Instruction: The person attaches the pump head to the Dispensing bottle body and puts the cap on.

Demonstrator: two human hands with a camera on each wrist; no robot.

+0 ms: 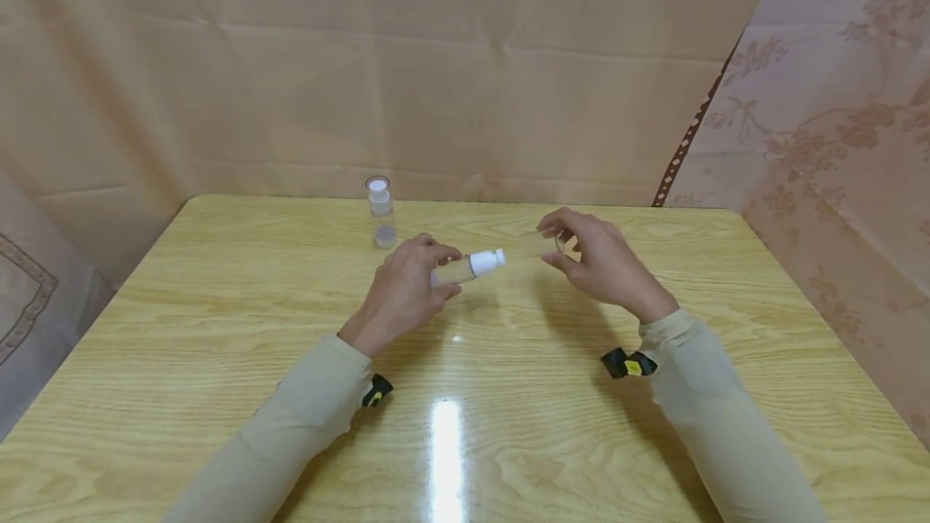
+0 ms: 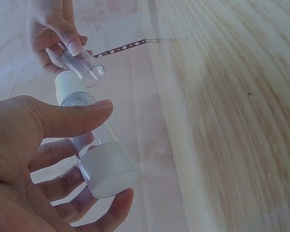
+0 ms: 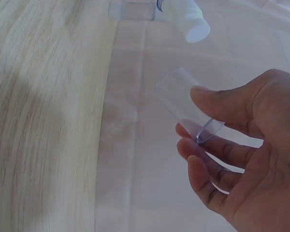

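Observation:
My left hand grips a clear pump bottle with a white top, tilted so the top points right. In the left wrist view, the thumb lies along the side of the bottle and its white base faces the camera. A clear, tube-like cap is pinched between the thumb and fingers of my right hand. The open end of this cap faces the bottle's white top, with a small gap between them in the head view. Both things are held above the table.
A second clear bottle with a white top and a clear cover stands upright near the back edge of the wooden table. Beige curtain cloth hangs behind, and a flowered cloth hangs on the right.

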